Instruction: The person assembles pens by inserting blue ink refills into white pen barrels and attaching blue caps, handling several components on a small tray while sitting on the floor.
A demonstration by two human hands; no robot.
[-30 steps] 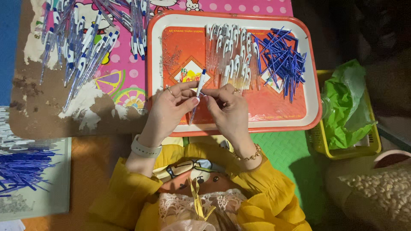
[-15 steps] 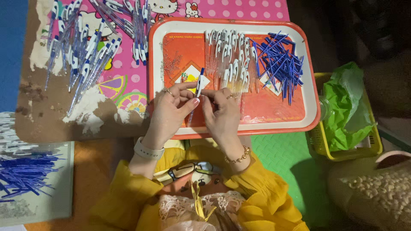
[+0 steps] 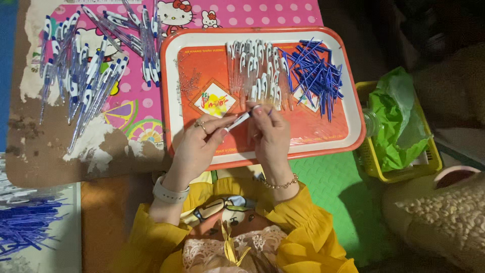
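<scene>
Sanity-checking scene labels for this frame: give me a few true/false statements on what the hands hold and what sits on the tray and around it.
1. Both hands, left hand and right hand, hold one pen between them. True.
2. The blue refills lie in the yellow basket. False: they lie on the orange tray, at its right side.
3. Finished pens are piled on the pink mat left of the tray. True.
4. The yellow basket holds a red cloth. False: it holds a green bag.
5. White pen barrels lie on the tray. True.
</scene>
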